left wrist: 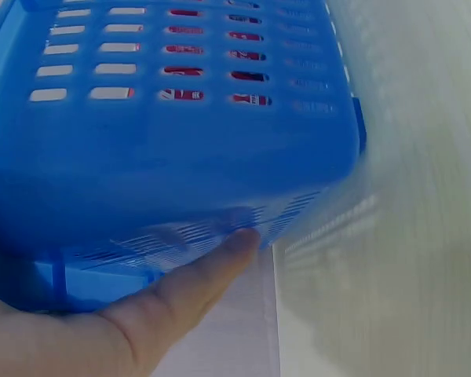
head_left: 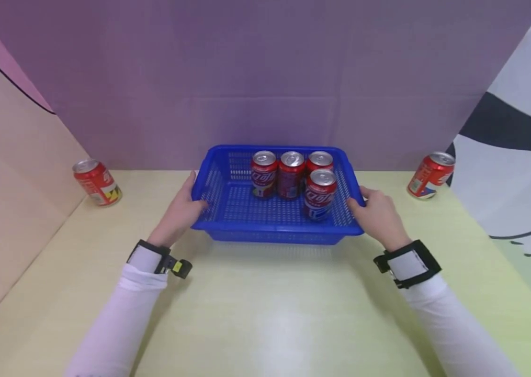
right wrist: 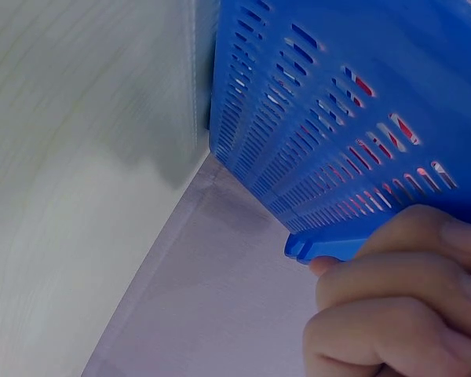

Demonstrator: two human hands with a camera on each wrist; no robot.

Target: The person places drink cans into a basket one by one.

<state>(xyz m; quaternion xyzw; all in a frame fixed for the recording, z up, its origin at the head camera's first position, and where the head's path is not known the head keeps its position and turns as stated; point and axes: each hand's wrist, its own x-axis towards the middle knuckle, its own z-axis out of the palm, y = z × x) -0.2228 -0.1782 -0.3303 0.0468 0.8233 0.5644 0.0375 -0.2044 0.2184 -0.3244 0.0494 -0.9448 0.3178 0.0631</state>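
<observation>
A blue perforated plastic basket (head_left: 272, 236) is held at both ends by my hands. My left hand (head_left: 181, 212) grips its left end with the thumb over the rim; in the left wrist view a finger (left wrist: 196, 290) reaches along the wall. At the right end, my right hand (head_left: 380, 215) has its thumb on the rim and, in the right wrist view, curled fingers (right wrist: 400, 306) beneath it. Several red soda cans stand inside, mostly toward the right, including a front can (head_left: 320, 195) and a left can (head_left: 263, 174). Whether the basket's bottom touches the table cannot be told.
One red can (head_left: 98, 183) is on the table (head_left: 265, 309) at the far left, another can (head_left: 431, 176) at the far right. A purple-grey cloth wall (head_left: 265, 78) rises behind the basket. Printed panels flank both sides.
</observation>
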